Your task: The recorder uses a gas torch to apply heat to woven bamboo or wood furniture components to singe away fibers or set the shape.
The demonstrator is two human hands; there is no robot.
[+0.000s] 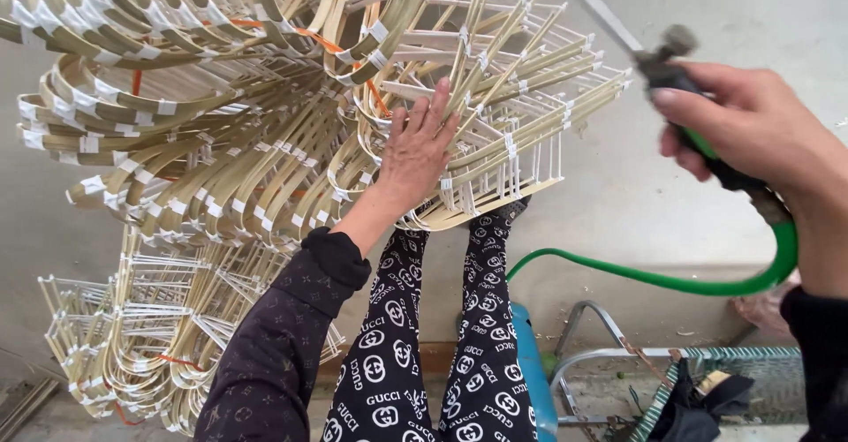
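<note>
My left hand (415, 151) lies flat, fingers spread, on a curved bamboo-strip frame (495, 115) bound with white ties, resting over my knees. My right hand (751, 128) is raised at the upper right, closed around the handle of a tool (676, 67) with a dark body and a thin metal nozzle pointing up-left. A green hose (645, 274) runs from the tool's grip and loops down toward the floor.
Several stacks of similar bamboo frames (177, 142) fill the left and top, with another pile (132, 336) on the concrete floor at lower left. A metal-framed chair with green woven seat (707, 362) stands at lower right; a blue object (530, 362) sits beside my legs.
</note>
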